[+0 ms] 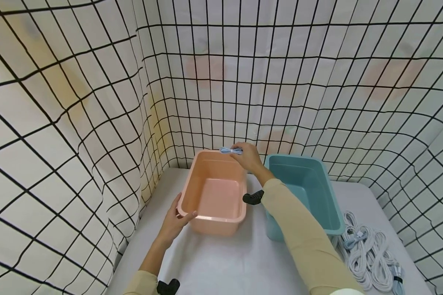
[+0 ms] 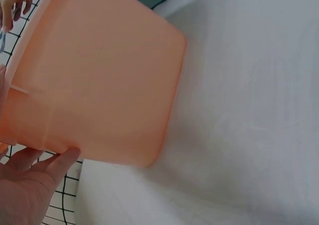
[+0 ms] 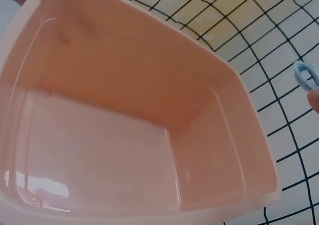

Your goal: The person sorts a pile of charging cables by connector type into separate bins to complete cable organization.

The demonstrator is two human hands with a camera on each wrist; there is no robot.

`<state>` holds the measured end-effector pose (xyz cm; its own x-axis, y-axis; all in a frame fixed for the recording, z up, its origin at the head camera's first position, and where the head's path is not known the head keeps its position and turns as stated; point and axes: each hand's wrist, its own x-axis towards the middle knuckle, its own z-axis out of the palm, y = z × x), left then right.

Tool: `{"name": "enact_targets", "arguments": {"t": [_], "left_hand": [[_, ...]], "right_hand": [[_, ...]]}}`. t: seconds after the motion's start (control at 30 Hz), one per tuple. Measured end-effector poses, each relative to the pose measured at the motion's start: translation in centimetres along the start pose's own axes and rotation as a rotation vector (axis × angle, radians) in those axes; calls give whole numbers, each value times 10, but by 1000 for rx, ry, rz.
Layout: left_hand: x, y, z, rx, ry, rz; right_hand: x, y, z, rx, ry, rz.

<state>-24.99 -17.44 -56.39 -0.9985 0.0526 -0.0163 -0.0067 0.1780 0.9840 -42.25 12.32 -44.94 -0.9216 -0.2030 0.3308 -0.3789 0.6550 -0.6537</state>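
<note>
A peach plastic bin [image 1: 221,200] stands on the table, its inside bare in the head view. My left hand [image 1: 172,224] grips its near left corner, thumb over the rim; in the left wrist view, fingers [image 2: 62,162] lie along the outer wall. Above the far right part of the rim, my right hand [image 1: 248,157] pinches a small tied bundle of pale blue cable [image 1: 229,150]. One looped end of that cable bundle [image 3: 305,76] shows at the right edge of the right wrist view, with a fingertip on it.
A teal bin [image 1: 299,164] stands to the right of the peach one, partly behind my right forearm. Several coiled white cables [image 1: 369,254] lie on the table [image 1: 221,266] at the right. Black wire mesh [image 1: 258,82] walls the back and sides.
</note>
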Motion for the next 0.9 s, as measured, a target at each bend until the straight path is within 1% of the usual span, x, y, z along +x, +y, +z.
{"name": "enact_targets", "arguments": {"t": [0.13, 0.23, 0.3, 0.47, 0.63, 0.9], "left_hand": [[2, 0, 2, 1, -16, -4], [2, 0, 2, 5, -19, -6], [2, 0, 1, 11, -18, -7], [0, 2, 0, 27, -12, -15], [-2, 3, 0, 27, -4, -16], [-1, 1, 0, 31, 1, -13]], "right_hand": [[1, 2, -3, -78, -17, 55], [-1, 2, -8, -124, -60, 90], [-2, 4, -12, -134, -89, 95], [-3, 6, -16, -111, -149, 82], [-2, 7, -15, -76, -180, 30], [-4, 4, -15, -51, -221, 28]]}}
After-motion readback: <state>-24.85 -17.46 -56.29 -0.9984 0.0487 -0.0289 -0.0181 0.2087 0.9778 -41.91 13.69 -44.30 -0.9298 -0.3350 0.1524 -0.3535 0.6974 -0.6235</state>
